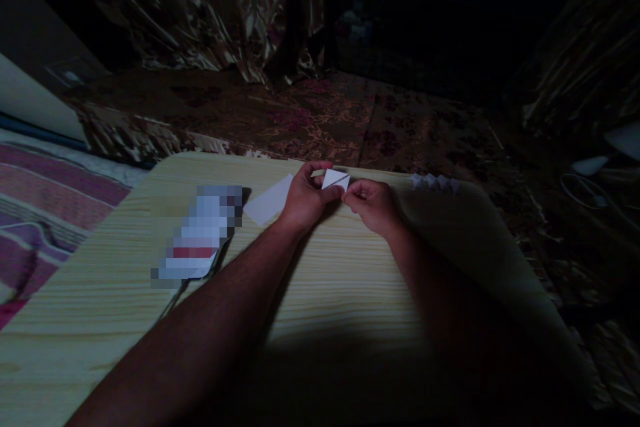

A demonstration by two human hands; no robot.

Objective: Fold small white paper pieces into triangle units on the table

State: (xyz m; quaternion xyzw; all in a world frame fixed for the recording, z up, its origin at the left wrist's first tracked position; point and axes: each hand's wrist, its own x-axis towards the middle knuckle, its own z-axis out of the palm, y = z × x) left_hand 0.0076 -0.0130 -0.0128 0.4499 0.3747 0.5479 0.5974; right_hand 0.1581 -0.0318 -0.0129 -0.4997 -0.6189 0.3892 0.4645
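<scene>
A small folded white paper (335,179) with a diagonal crease line sits between my hands near the far edge of the table. My left hand (309,195) grips it, thumb in front and index finger arched over the top. At the paper's lower right corner, the curled fingers of my right hand (371,203) are pinched together; whether they hold the corner or only touch it is hard to make out. A flat sheet of white paper (265,205) lies just left of my left hand.
The pale wood-grain table (350,293) carries a blurred-out phone-like device (200,233) with a cable on the left. Several small folded paper pieces (435,182) stand in a row at the far right. Patterned fabric (300,113) lies beyond, with a striped bedspread (45,187) at left.
</scene>
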